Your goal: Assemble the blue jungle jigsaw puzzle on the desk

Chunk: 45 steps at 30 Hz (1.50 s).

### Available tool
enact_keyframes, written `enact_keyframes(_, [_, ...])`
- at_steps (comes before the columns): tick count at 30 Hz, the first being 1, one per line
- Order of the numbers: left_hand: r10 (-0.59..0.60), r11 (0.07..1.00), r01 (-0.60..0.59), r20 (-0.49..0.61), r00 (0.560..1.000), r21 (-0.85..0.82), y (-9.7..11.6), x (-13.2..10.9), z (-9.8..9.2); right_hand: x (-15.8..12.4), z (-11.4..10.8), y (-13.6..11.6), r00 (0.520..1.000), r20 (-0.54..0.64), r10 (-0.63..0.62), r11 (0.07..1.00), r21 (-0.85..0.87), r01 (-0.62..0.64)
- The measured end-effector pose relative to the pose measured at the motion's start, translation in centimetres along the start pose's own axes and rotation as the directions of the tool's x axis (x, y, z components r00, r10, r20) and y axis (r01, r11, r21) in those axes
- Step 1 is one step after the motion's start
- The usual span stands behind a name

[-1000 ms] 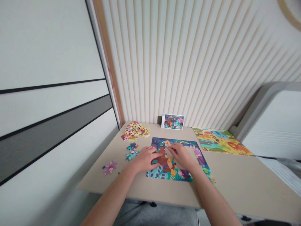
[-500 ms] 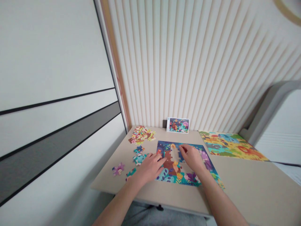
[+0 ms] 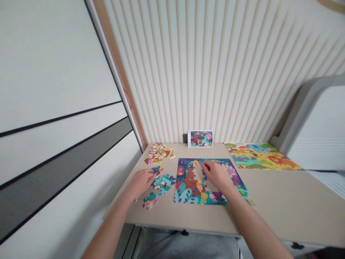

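Beige tabletop (image 3: 269, 201) holds a jungle jigsaw puzzle (image 3: 185, 183), centre gapped; right hand (image 3: 215, 175) curled on it, left hand (image 3: 139, 183) open by pieces (image 3: 161, 183).

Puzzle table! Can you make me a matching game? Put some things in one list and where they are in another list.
Things:
1. picture card
2. left hand
3. right hand
4. lion puzzle

Places:
A. over the partly built puzzle
B. at the back right of the table
C. standing by the ribbed wall
D. beside the loose teal pieces

Right pairs: 1-C, 2-D, 3-A, 4-B
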<state>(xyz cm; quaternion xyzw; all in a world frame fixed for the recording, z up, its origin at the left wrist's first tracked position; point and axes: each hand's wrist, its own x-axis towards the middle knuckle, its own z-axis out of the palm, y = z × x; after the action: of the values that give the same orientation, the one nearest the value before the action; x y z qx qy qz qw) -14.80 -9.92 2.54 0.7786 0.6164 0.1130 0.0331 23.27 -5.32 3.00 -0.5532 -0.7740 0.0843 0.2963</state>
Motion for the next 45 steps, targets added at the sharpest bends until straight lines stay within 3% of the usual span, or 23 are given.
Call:
enact_keyframes(5, [-0.085, 0.995, 0.087, -0.033, 0.996, 0.058, 0.0, 0.4, -0.1, -0.1, 0.1, -0.2, 1.0, 0.008, 0.003, 1.0, -0.002, -0.003])
enact_keyframes(10, [-0.138, 0.983, 0.147, -0.086, 0.987, 0.111, 0.7, 2.2, 1.1, 0.0, 0.3, 0.1, 1.0, 0.0, 0.004, 1.0, 0.003, -0.004])
enact_keyframes(13, [-0.173, 0.977, 0.179, -0.061, 0.983, 0.113, 0.5, 3.2, 1.8, 0.0, 0.3, 0.2, 1.0, -0.015, -0.003, 1.0, 0.006, 0.003])
enact_keyframes(21, [-0.166, 0.986, 0.166, 0.009, 0.986, 0.026, -0.7, 4.6, 2.5, 0.1, -0.1, 0.3, 0.999, -0.014, 0.039, 0.999, 0.002, -0.039])
enact_keyframes(30, [-0.12, 0.987, 0.117, -0.016, 0.993, -0.112, -0.7, 4.4, 2.7, 0.1, -0.1, 0.3, 0.999, -0.016, 0.039, 0.999, -0.029, -0.039])
enact_keyframes(37, [-0.159, 0.934, 0.119, -0.096, 0.983, -0.336, -0.8, 4.4, 3.4, 0.1, 0.0, 0.2, 0.999, -0.01, 0.03, 0.999, -0.041, -0.031])
enact_keyframes(40, [-0.103, 0.953, 0.045, -0.182, 0.978, -0.301, -0.2, 4.4, 2.7, 0.1, 0.1, 0.3, 0.999, -0.009, 0.032, 0.999, -0.032, -0.032])
enact_keyframes(45, [0.174, 0.947, -0.248, -0.322, 0.931, -0.205, 3.3, 4.3, 1.0, 0.2, 0.2, 0.0, 1.0, -0.004, 0.027, 0.994, 0.108, -0.026])
